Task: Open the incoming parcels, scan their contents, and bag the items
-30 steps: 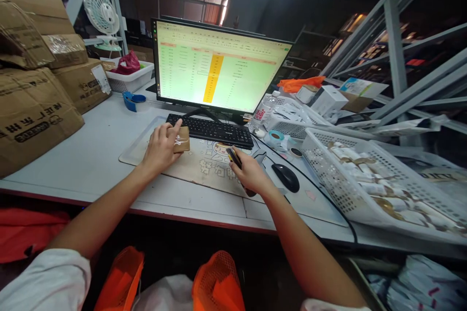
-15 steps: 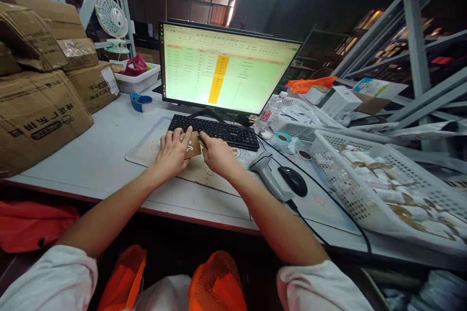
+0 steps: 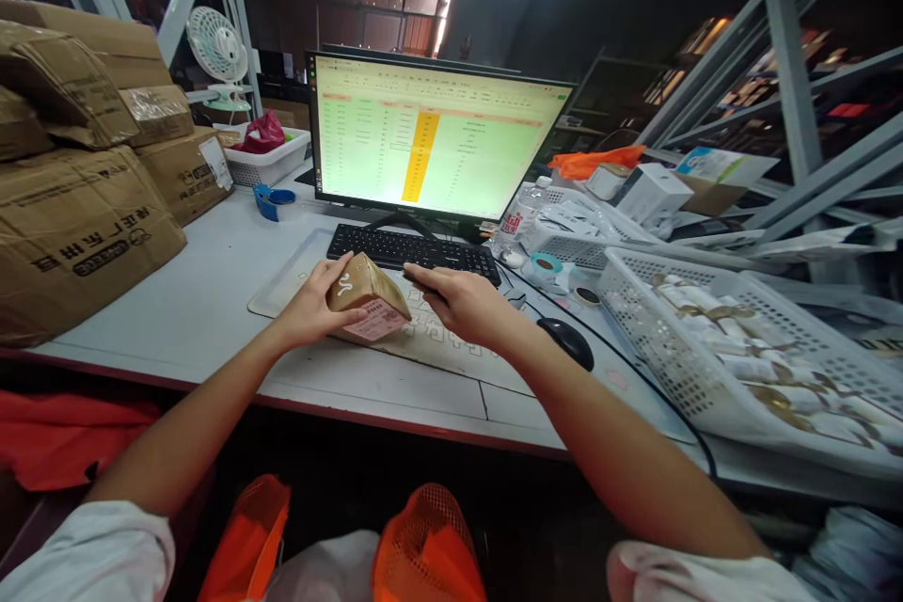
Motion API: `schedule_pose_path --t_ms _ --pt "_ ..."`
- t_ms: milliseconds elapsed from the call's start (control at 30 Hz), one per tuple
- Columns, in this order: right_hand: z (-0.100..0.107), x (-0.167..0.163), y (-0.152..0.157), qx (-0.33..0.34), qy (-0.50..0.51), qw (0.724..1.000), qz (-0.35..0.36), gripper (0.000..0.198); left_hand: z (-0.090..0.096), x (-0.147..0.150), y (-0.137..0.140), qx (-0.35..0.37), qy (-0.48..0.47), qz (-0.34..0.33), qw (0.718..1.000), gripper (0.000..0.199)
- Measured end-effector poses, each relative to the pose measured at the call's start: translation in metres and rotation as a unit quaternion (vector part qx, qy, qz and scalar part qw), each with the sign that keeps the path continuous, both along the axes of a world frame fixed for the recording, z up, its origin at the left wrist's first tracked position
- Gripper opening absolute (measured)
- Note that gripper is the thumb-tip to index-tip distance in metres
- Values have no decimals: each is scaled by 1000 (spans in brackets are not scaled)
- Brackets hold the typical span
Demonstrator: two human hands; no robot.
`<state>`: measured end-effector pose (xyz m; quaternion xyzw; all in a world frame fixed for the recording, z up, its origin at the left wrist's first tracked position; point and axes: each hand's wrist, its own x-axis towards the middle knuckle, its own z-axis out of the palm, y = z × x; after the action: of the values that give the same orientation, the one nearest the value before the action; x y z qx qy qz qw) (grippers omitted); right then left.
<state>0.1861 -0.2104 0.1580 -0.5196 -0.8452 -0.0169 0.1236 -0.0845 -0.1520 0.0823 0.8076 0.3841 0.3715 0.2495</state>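
Observation:
My left hand (image 3: 314,304) grips a small brown cardboard box (image 3: 367,284) by its left side. The box is tilted above the desk mat (image 3: 451,339), with a white squiggle on one face and a pinkish printed label facing me. To its right, apart from the box, my right hand (image 3: 462,299) is closed around a small, slim dark tool (image 3: 415,275). Only its tip shows past the fingers, so its kind is unclear. Behind both hands lies a black keyboard (image 3: 395,249).
A monitor (image 3: 444,141) showing a spreadsheet stands behind the keyboard. Cartons (image 3: 77,235) are stacked at left. At right are a black mouse (image 3: 566,343), a cable, tape rolls (image 3: 545,265) and a white basket (image 3: 670,348) of wrapped rolls. A blue tape dispenser (image 3: 274,201) sits back left.
My left hand has lifted and turned the box so its label shows. My right hand has drawn away to the right with the dark tool, its forearm now covering the grey scanner.

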Motion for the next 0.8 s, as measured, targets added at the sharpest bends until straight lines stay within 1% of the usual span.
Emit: schedule_pose_path --t_ms 100,167,267,400,533,667,733,800 --pt "14 -8 1 -1 -25 997 72 54 -8 1 -10 -19 -28 -41 999 97" --pt "16 -16 3 -10 -47 994 97 57 -13 2 -14 -31 -33 -59 997 96" --pt "14 -21 6 -26 -64 991 116 55 -19 -2 -13 -47 -37 -81 995 96" --pt "2 -12 7 -51 -97 987 119 52 -26 -14 -7 -72 -60 -105 990 97" --pt "-13 12 -1 -95 -152 981 79 54 -29 -21 1 -103 -78 -129 983 99" --pt "-33 44 -11 -150 -224 963 -5 58 -37 -33 13 -148 -67 -152 975 105" --pt "-46 57 -14 -148 -236 959 -58 63 -42 -41 17 -168 -46 -157 972 111" --pt "-61 65 -16 -128 -232 959 -104 65 -40 -47 16 -167 -13 -137 976 115"
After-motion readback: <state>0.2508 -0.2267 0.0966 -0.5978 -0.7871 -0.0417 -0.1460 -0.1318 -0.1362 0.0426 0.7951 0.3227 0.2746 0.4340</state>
